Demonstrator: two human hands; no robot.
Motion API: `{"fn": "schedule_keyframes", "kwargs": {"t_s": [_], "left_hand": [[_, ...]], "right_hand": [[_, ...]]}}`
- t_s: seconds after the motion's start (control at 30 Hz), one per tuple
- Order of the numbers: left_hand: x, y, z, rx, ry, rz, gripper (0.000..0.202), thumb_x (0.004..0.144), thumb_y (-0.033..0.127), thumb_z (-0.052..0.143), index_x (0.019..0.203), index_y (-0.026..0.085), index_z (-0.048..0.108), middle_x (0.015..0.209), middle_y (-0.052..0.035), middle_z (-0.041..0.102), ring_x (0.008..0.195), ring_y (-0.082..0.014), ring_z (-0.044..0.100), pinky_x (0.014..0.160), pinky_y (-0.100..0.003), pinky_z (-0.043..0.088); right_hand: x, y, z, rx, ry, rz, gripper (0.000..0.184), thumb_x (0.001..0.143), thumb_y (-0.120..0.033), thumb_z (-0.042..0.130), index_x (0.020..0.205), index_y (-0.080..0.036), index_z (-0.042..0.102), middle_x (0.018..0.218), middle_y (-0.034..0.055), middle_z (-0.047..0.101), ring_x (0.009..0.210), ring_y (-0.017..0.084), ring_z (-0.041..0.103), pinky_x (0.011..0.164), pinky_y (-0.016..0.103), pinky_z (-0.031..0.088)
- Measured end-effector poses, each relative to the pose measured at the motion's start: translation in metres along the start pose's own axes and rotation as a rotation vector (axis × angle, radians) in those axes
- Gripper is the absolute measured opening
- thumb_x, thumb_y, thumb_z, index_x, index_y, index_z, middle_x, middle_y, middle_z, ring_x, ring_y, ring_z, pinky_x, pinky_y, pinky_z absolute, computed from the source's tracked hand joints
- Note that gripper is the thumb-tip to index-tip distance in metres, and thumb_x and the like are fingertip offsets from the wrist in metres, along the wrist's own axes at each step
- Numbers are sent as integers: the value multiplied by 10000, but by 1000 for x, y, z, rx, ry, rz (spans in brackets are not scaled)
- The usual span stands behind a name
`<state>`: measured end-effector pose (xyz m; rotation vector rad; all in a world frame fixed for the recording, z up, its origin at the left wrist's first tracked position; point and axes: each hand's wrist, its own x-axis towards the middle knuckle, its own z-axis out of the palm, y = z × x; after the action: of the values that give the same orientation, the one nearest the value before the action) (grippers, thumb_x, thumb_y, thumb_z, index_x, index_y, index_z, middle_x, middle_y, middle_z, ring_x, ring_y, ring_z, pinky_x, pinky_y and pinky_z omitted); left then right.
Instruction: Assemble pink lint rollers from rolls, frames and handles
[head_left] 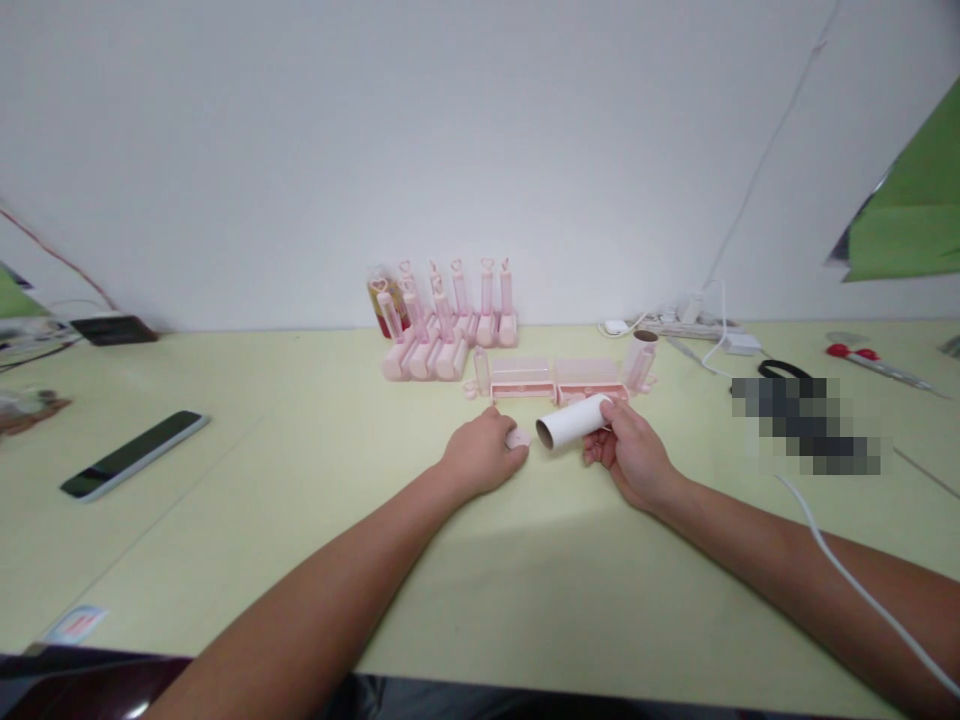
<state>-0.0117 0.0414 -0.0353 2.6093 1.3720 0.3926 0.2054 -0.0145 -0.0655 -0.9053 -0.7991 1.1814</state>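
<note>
Head camera view: what does the right grip [636,455] have hold of?

A white cardboard tube [574,424], clamped between thumb and fingers near its right end. The tube tilts above the worktop [480,600], its brown-lined open end facing the left grip [480,450].

And that left grip?

Resting low at the worktop, thumb and forefinger together on a small pink piece [517,438], just beside the tube's open end.

What lies beyond the fingers?

Two pink cases with clear covers, the left case [523,375] and the right case [590,372], side by side just behind the hands. A slim pink cylinder [481,372] stands at their left; at their right, a second cardboard tube [646,343] rises behind a slanting pink part.

Farther out?

Near the wall [300,170], a cluster of pink holders [422,362] with upright handles, alongside a yellow-and-red packet [385,298]. Well apart on the left, a dark-screened phone [135,455]; on the right, white cables, a black band [787,372] and a red-ended tool [855,353].
</note>
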Motion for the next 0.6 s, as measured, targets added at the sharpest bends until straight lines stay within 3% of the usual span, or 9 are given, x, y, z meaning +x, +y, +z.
{"fn": "schedule_keyframes", "kwargs": {"t_s": [0.2,0.4,0.5,0.6], "left_hand": [[1,-3,2,-233,38,-82,309,748,465,666,845,175,712,781,-57,666,675,-191,583,585,-275,385],[1,-7,0,-892,81,-219,393,773,519,669,908,150,666,599,40,527,456,-81,415,448,-213,289],[-1,-4,-1,-1073,72,-218,401,743,469,722,968,147,638,600,53,527,429,-66,416,428,-202,316],[-3,1,0,-1098,85,-192,420,720,438,754,986,135,635,690,18,601,472,-67,468,449,-201,373]], "right_hand": [[0,0,0,1,4,4,254,872,-420,623,995,-207,561,631,-40,538,523,108,528,440,220,506],[0,-1,0,18,23,15,246,857,-406,634,978,-215,539,659,-37,555,530,112,541,432,224,507],[0,-2,0,14,19,28,232,843,-366,641,982,-212,539,651,-36,565,531,118,549,442,238,520],[0,-2,0,-7,5,33,232,832,-344,642,989,-210,537,646,-35,577,534,123,564,460,249,534]]}}
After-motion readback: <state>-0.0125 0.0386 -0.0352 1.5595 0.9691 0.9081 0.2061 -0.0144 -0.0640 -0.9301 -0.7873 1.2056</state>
